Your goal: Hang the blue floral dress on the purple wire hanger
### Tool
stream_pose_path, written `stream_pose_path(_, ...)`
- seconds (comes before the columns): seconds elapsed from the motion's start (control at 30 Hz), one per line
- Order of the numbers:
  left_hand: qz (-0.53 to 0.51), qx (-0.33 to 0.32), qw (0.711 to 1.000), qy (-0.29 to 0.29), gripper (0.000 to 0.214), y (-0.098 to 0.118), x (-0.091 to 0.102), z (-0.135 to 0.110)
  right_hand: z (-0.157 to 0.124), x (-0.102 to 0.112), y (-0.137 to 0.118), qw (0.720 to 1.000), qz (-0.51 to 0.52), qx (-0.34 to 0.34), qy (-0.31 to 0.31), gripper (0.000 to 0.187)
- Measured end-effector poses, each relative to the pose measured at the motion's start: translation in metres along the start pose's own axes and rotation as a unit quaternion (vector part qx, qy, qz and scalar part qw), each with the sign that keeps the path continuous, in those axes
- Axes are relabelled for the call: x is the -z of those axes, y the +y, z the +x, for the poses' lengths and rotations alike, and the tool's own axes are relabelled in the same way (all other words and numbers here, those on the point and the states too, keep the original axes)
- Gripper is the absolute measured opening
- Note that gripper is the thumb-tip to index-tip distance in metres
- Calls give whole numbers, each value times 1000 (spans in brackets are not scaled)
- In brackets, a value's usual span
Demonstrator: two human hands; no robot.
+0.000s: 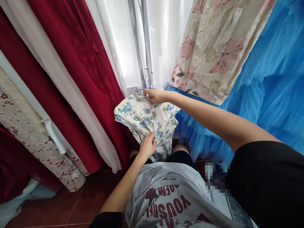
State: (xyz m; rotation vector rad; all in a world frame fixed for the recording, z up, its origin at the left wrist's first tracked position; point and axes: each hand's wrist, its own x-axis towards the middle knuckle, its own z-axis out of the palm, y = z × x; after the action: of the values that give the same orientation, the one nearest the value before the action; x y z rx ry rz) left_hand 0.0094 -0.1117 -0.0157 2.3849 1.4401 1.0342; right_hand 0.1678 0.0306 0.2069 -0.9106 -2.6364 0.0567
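Observation:
A small white garment with blue flowers (144, 118) hangs on a purple wire hanger (144, 79) in front of me. My right hand (153, 95) is stretched out and closed on the garment's top edge at the hanger's neck. Lower down, my left hand (147, 146) pinches the garment's fabric near its middle. The hanger's hook points up toward the metal window frame (142, 41).
Dark red dresses (78, 63) and white fabric (59, 82) hang at the left, with a cream red-flowered one (28, 136) lower left. A beige floral garment (213, 47) and blue tulle (273, 79) fill the right. White sheer curtain (166, 38) behind; red tile floor (78, 202) below.

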Motion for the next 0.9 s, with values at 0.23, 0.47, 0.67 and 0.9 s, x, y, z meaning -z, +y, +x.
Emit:
stream_pose_path(0.23, -12, -1, 999, -34, 7, -19, -9, 9, 2, 18, 7, 986, 96, -38, 131, 31)
stream_pose_path(0.47, -83, -86, 976, 182, 15, 0, 47, 85, -23, 3, -4, 933, 227, -100, 261, 30)
stream_pose_path(0.67, 25, -120, 976, 178, 18, 38, 112, 161, -29, -31, -14, 854, 375, -117, 340, 27)
stream_pose_path(0.9, 23, -116, 963, 241, 15, 37, 130, 166, -30, -96, -16, 809, 438, -164, 355, 28)
